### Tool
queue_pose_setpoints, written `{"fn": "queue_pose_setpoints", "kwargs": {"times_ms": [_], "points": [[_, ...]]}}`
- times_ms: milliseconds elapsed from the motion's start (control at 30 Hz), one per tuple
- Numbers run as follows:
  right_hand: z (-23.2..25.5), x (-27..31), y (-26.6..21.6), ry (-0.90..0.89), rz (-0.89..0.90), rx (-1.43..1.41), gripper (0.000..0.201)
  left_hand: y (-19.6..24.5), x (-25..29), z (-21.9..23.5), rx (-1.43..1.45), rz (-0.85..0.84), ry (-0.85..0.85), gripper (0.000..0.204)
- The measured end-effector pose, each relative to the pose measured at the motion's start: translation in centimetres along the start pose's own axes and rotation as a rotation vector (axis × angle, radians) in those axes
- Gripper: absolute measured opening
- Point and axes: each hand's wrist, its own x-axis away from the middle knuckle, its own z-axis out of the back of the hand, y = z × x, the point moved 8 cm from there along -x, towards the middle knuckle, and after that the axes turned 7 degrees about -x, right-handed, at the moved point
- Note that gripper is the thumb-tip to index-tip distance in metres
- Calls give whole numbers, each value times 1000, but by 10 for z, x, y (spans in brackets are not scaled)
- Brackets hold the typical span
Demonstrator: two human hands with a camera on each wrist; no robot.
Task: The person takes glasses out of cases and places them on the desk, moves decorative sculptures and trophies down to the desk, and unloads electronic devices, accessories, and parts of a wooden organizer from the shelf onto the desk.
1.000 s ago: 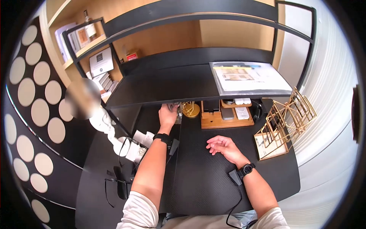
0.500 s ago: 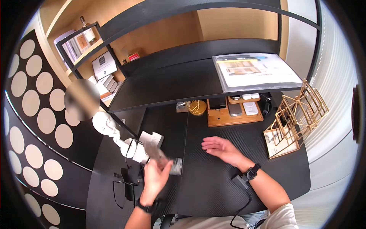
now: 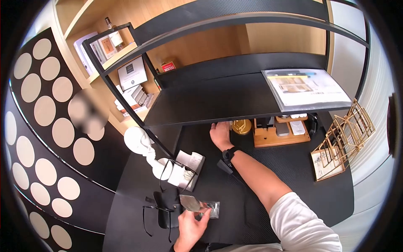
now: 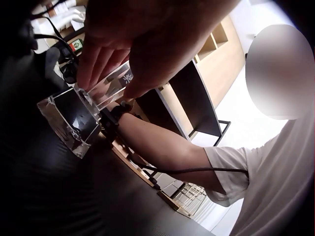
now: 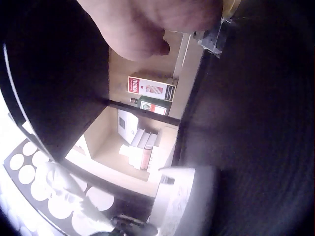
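Observation:
Near the desk's front edge my left hand pinches a clear acrylic block with a dark face. In the left wrist view the fingers grip the block from above, just over the black desk top. My right arm stretches across the desk, and my right hand lies under the black shelf, next to a gold ornament. The shelf hides its fingertips. In the right wrist view only a blurred part of that hand shows, near a small clear piece.
A wooden tray of small devices sits under the shelf at the right, and a gold wire frame stands at the far right. A white figurine, a white card stand and glasses lie left. A plastic folder rests on the shelf.
My left hand drew back from under the shelf to the desk's front with the clear block. My right hand left the middle of the desk and reached under the shelf.

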Motion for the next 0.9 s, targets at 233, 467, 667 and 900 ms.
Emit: {"fn": "queue_pose_setpoints", "kwargs": {"times_ms": [233, 467, 667, 900], "points": [[-15, -17, 24, -8, 259, 78, 23, 3, -7, 6, -28, 10, 10, 20], [75, 81, -57, -304, 178, -148, 33, 5, -7, 5, -106, -122, 29, 18], [116, 155, -90, -652, 310, -144, 41, 7, -2, 9, -51, -46, 10, 19], [115, 191, -108, -736, 385, -107, 38, 17, 1, 10, -118, -33, -5, 24]]}}
